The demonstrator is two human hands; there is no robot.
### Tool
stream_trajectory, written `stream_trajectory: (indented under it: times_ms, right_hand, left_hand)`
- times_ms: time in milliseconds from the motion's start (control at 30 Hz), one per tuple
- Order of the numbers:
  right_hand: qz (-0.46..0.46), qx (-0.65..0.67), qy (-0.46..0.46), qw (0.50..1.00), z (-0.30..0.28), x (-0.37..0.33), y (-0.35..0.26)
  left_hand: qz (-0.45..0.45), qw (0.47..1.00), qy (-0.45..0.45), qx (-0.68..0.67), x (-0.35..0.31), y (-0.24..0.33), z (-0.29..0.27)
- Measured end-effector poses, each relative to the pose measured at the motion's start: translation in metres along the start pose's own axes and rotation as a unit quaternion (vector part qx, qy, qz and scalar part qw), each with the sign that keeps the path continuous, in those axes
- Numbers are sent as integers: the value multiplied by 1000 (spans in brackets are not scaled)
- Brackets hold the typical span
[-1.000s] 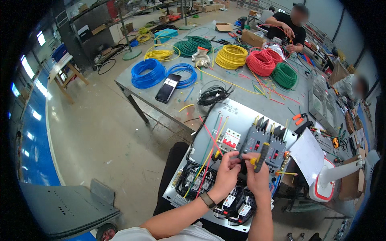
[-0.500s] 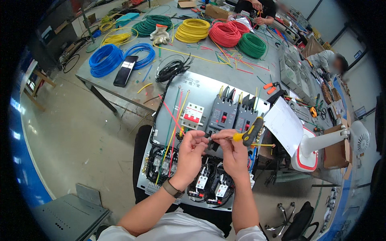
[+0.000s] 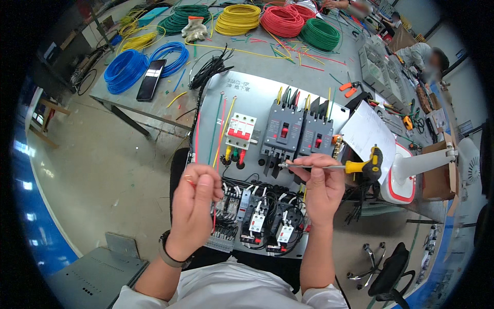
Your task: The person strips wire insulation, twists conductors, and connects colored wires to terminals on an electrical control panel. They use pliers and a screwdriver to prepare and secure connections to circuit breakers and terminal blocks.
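My left hand [image 3: 198, 198] is closed, thumb against fingers, over the left side of a silver mounting plate [image 3: 247, 87]. A red wire [image 3: 189, 181] shows at its fingertips; the fingers hide most of it. My right hand [image 3: 324, 185] grips the shaft of a screwdriver [image 3: 355, 167] with a yellow and black handle pointing right. A small metal piece, perhaps a screw, sits at the tip, below a dark grey circuit breaker [image 3: 282, 131]. A second grey breaker [image 3: 316, 135] and a white breaker with red levers [image 3: 240, 131] are mounted nearby. Green and yellow wires [image 3: 214, 131] cross the plate.
Contactors and black wiring [image 3: 260, 221] fill the plate's near part. Wire coils in blue [image 3: 126, 72], yellow [image 3: 237, 19], red [image 3: 282, 21] and green [image 3: 320, 35] lie on the table beyond, with a phone [image 3: 151, 80]. A white fan [image 3: 399, 180] and paper [image 3: 366, 129] are right.
My hands have parted: the left moved left and nearer with the red wire, the right moved right with the screwdriver. The plate's white breaker and lower terminals are now uncovered.
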State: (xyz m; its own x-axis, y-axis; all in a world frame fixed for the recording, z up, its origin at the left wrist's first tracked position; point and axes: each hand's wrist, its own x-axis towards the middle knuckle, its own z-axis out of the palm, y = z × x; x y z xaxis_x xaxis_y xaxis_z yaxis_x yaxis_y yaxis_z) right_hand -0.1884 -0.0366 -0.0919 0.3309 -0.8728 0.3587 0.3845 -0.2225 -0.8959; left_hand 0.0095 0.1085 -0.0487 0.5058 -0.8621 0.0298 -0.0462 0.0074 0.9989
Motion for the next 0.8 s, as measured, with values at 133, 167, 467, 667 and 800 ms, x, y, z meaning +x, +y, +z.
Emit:
stream_trajectory:
  times_ms: [133, 167, 467, 667, 800]
  right_hand:
    - [-21, -3, 0, 1000, -2, -3, 2]
    - [-24, -6, 1, 1000, -2, -4, 1]
    - [-47, 6, 14, 999, -5, -3, -13]
    - [-67, -29, 14, 997, -5, -2, -25]
    - [-75, -49, 17, 996, -11, -2, -29]
  left_hand:
    - [94, 991, 24, 91, -9, 10, -29]
    - [109, 988, 25, 110, -13, 16, -33]
    - [83, 988, -39, -126, -56, 78, -46]
    - [-50, 983, -86, -154, -51, 60, -12]
    - [-49, 983, -81, -156, -48, 57, -8]
